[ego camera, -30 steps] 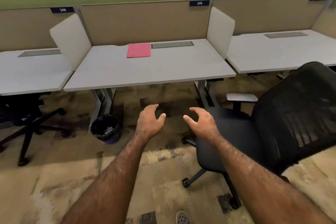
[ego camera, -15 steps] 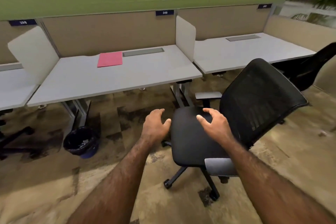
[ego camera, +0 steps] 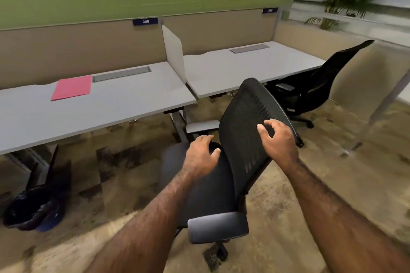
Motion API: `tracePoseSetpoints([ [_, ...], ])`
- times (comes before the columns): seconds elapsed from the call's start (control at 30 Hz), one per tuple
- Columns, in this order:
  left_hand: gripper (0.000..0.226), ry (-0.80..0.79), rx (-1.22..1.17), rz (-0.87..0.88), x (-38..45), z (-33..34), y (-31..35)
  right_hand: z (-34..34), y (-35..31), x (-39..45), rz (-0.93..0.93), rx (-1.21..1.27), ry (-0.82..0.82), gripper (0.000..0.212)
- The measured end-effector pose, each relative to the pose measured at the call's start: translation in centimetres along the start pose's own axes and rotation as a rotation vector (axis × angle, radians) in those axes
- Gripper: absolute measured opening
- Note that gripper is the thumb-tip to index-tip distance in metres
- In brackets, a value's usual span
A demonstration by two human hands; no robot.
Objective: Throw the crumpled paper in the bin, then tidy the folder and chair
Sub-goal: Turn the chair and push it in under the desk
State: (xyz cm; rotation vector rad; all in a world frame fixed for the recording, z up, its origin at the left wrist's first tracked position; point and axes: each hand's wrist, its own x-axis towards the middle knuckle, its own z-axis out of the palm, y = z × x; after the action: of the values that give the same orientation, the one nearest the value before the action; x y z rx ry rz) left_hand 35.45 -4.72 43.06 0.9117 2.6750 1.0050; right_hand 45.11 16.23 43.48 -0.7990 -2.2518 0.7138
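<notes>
The desk point(ego camera: 106, 108) in front of me runs wide and nearly bare, and I take it as the place the chair belongs, since its open knee space faces me and nothing blocks the gap under it. The chair point(ego camera: 248, 131) stands out on the floor, well apart from that gap and turned side-on to me, its mesh back toward my right and its seat toward the desk, which is why I judge it is the step in hand. Under the desk's left end sits the bin point(ego camera: 33, 210), dark-lined and blurred; I cannot make out any crumpled paper in it, or anywhere else, so I can only suppose that part is done. The pink folder point(ego camera: 72, 87) lies flat at the back of the desk just beside the grey cable hatch point(ego camera: 122, 73), roughly square to the edge, so it looks tidied. My right hand point(ego camera: 279, 139) is spread, fingers curled loosely over the outer face of the mesh back; whether the tips touch the mesh I cannot tell. My left hand point(ego camera: 200, 155) is also spread and empty, hovering over the seat at the foot of the back, placed to take the other side. The chair's wheels are mostly hidden by the seat and the near armrest point(ego camera: 217, 226). The second chair point(ego camera: 315, 86) at the next desk is partly tucked under.
</notes>
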Motion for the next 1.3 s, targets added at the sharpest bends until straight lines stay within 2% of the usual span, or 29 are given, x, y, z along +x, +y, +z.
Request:
tracePoseSetpoints([
  [0.13, 0.058, -0.093, 0.017, 0.093, 3.2, 4.5, 5.1, -2.0, 4.6, 4.7, 0.073, -0.084, -0.047, 0.039],
  [0.3, 0.064, -0.214, 0.058, 0.201, 6.4, 9.4, 10.4, -2.6, 7.9, 8.4, 0.262, -0.083, -0.300, 0.043],
  [0.37, 0.068, -0.252, 0.056, 0.217, 7.3, 10.8, 11.8, -2.5, 8.5, 9.0, 0.267, -0.079, -0.348, 0.046],
  [0.63, 0.081, -0.341, 0.033, 0.201, 7.6, 13.6, 13.0, -3.0, 9.2, 9.4, 0.215, -0.127, -0.366, 0.047],
  [0.9, 0.094, -0.196, 0.065, 0.143, 5.3, 12.9, 11.9, -5.4, 7.8, 6.3, 0.174, -0.205, -0.408, 0.030],
  [1.03, 0.095, -0.160, 0.187, 0.112, 3.7, 11.3, 11.3, -6.6, 5.9, 3.7, 0.122, -0.217, -0.519, 0.020],
  [1.1, 0.089, -0.167, 0.255, 0.110, 2.7, 10.2, 10.8, -7.1, 4.8, 2.6, 0.129, -0.189, -0.624, 0.016],
  [1.2, 0.098, -0.227, 0.337, 0.115, 1.4, 8.5, 9.7, -7.3, 2.8, 0.7, 0.176, -0.085, -0.835, 0.015],
  [1.27, 0.096, -0.292, 0.397, 0.111, 0.6, 7.0, 8.8, -7.0, 1.7, -0.7, 0.167, -0.047, -0.871, 0.015],
  [1.3, 0.092, -0.338, 0.423, 0.102, 0.3, 6.1, 8.4, -6.8, 1.4, -1.4, 0.163, -0.032, -0.827, 0.017],
])
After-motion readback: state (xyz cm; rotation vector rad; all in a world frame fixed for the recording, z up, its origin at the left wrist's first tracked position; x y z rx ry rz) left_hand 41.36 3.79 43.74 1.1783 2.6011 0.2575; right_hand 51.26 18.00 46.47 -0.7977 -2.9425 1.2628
